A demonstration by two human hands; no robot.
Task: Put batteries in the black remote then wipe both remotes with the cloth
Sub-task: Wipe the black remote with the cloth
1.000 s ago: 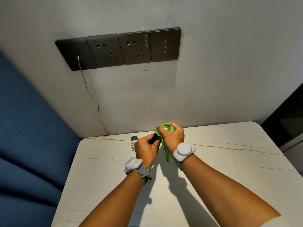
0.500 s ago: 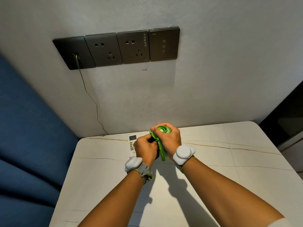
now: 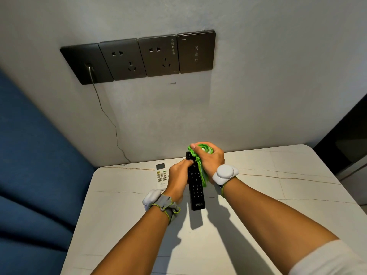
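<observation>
My left hand (image 3: 178, 175) grips the black remote (image 3: 195, 190) by its upper left side and holds it above the white marble table (image 3: 258, 205), button side up, its lower end pointing toward me. My right hand (image 3: 210, 158) is closed around a bunched green cloth (image 3: 201, 155) and presses it against the remote's top end. A strip of the cloth hangs down along the remote's right edge. The white remote (image 3: 161, 174) lies flat on the table just left of my left hand, partly hidden by it.
A grey wall stands right behind the table, with a row of dark socket plates (image 3: 139, 58) and a thin cable (image 3: 107, 116) running down from the leftmost plate. A blue upholstered seat (image 3: 35, 165) is on the left. A dark opening (image 3: 347, 139) is at the right.
The black remote, earlier mostly hidden between my hands, now shows its full keypad face. My right hand with the cloth sits at the remote's top end.
</observation>
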